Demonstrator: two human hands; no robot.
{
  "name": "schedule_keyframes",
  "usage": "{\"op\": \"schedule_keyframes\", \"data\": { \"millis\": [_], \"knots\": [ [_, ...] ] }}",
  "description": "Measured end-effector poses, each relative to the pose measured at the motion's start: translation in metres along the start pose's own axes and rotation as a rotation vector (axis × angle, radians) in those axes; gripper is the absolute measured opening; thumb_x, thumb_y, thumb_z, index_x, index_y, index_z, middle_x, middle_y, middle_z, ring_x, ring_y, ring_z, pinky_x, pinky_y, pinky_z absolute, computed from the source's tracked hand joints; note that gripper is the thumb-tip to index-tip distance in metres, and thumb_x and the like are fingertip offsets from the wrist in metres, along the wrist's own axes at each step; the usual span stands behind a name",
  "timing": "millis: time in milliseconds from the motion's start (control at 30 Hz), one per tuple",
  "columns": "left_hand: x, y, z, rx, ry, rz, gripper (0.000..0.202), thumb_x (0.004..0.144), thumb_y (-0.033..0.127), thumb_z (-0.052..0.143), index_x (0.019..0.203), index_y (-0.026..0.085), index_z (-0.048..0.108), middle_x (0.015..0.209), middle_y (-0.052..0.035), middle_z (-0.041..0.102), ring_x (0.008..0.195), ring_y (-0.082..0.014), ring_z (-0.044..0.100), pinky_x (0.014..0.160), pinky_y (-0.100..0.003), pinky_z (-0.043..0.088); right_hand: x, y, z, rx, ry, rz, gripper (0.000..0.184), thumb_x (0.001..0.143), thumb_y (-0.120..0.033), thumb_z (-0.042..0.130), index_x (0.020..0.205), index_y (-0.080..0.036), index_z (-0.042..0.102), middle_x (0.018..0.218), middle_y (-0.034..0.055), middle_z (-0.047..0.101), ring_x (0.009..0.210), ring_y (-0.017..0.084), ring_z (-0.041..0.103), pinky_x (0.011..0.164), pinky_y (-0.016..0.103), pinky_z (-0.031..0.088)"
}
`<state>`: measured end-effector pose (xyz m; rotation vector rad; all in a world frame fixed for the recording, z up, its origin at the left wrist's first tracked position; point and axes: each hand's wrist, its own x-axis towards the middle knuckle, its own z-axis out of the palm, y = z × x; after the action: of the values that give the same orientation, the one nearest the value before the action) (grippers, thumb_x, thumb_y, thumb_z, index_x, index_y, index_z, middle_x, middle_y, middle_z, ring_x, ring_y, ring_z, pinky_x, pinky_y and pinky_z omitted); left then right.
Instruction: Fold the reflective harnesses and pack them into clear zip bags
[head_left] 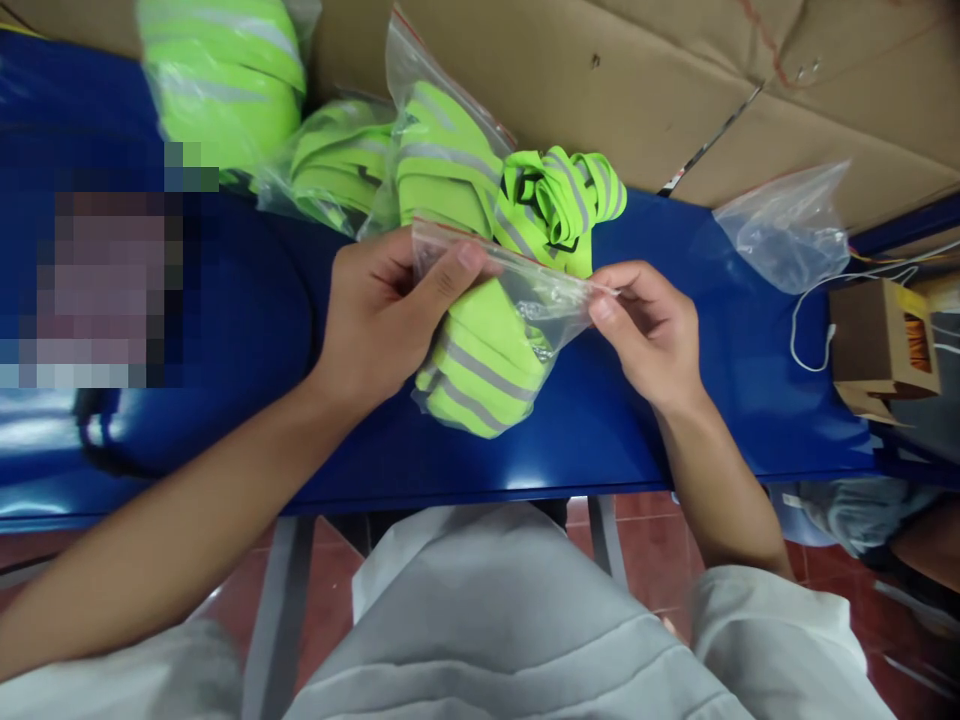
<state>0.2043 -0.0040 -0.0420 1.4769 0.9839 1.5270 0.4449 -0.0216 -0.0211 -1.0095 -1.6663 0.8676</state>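
Observation:
A clear zip bag holds a folded neon-green vest with grey reflective stripes. It rests on the blue table. My left hand pinches the bag's top strip at its left end, thumb on top. My right hand pinches the same strip at its right end. Just behind the bag lies a loose rolled green vest.
More bagged green vests lie behind: one upright, one flat, one at the far left. An empty clear bag sits at the right by a small cardboard box. Cardboard sheets back the table.

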Motion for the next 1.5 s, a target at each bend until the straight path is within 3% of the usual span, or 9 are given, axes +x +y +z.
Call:
{"op": "schedule_keyframes", "data": {
  "millis": [367, 567, 867, 1200, 1500],
  "knots": [
    [-0.006, 0.021, 0.000, 0.129, -0.041, 0.025, 0.009, 0.097, 0.035, 0.078, 0.094, 0.032, 0.086, 0.091, 0.0065, 0.082, 0.079, -0.0122, 0.073, 0.069, -0.029, 0.055, -0.008, -0.010, -0.003, -0.135, -0.022, 0.010, 0.026, 0.102, -0.048, 0.068, 0.094, -0.023, 0.069, 0.082, 0.0001, 0.060, 0.068, 0.011, 0.054, 0.063, 0.028, 0.050],
    [-0.009, 0.019, 0.002, 0.142, -0.060, 0.024, 0.009, 0.098, 0.035, 0.077, 0.096, 0.031, 0.086, 0.093, 0.0064, 0.082, 0.082, -0.0127, 0.075, 0.072, -0.030, 0.057, -0.009, -0.011, -0.002, -0.133, -0.036, -0.014, 0.027, 0.101, -0.048, 0.070, 0.092, -0.023, 0.069, 0.081, 0.0003, 0.061, 0.068, 0.011, 0.054, 0.063, 0.028, 0.052],
    [-0.011, 0.024, 0.003, 0.166, -0.090, 0.066, 0.011, 0.099, 0.034, 0.076, 0.095, 0.028, 0.085, 0.087, 0.0042, 0.081, 0.074, -0.0116, 0.071, 0.064, -0.029, 0.052, -0.010, -0.013, 0.002, -0.151, -0.030, -0.031, 0.026, 0.099, -0.046, 0.071, 0.089, -0.023, 0.068, 0.079, -0.0001, 0.062, 0.064, 0.010, 0.051, 0.058, 0.026, 0.048],
    [-0.015, 0.027, 0.008, 0.167, -0.157, 0.024, 0.014, 0.100, 0.036, 0.073, 0.092, 0.029, 0.083, 0.078, 0.0039, 0.076, 0.067, -0.0119, 0.066, 0.058, -0.029, 0.050, -0.012, -0.015, 0.000, -0.141, -0.093, -0.008, 0.023, 0.098, -0.044, 0.074, 0.091, -0.023, 0.070, 0.079, -0.0002, 0.064, 0.062, 0.010, 0.053, 0.055, 0.026, 0.047],
    [-0.019, 0.028, 0.011, 0.212, -0.204, -0.042, 0.017, 0.101, 0.041, 0.070, 0.096, 0.030, 0.082, 0.084, 0.0027, 0.079, 0.071, -0.0146, 0.070, 0.061, -0.031, 0.054, -0.011, -0.016, 0.000, -0.111, -0.143, 0.028, 0.023, 0.097, -0.043, 0.075, 0.091, -0.022, 0.073, 0.079, -0.0005, 0.066, 0.064, 0.010, 0.055, 0.056, 0.025, 0.047]
  ]
}}
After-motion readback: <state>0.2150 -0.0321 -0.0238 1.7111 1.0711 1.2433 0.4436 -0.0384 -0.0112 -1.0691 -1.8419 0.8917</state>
